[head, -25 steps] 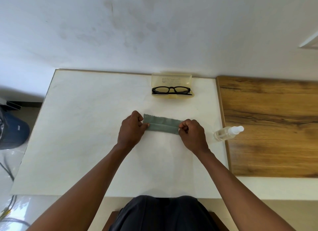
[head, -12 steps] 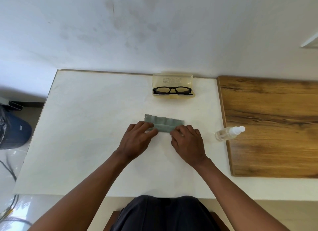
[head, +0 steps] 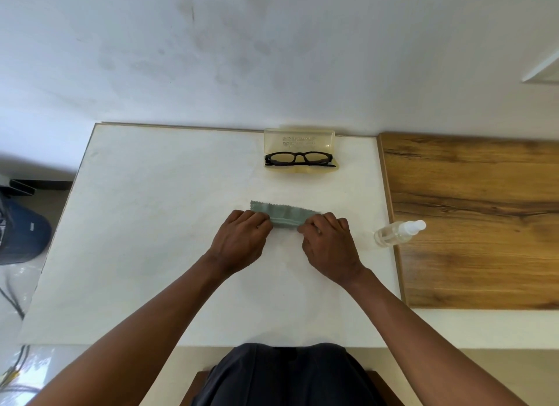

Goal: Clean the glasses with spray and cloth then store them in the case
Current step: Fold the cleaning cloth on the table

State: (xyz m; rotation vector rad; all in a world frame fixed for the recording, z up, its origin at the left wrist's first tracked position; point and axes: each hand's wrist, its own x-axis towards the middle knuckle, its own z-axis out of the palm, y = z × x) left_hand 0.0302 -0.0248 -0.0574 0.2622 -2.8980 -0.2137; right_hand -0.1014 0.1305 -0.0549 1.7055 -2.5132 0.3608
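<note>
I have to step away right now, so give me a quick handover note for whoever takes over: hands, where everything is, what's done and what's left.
Left hand: fingers curled on the left end of the grey-green cloth, pressing it to the white table.
Right hand: same on the cloth's right end. The cloth lies folded into a narrow strip between them.
Glasses: folded, resting in the open yellowish case at the table's far edge.
Spray bottle: lying on its side to the right, untouched, across the wooden board's edge.
Done: glasses are in the case; whether they were cleaned cannot be told.
Left: finish folding the cloth, stow it, close the case.
</note>
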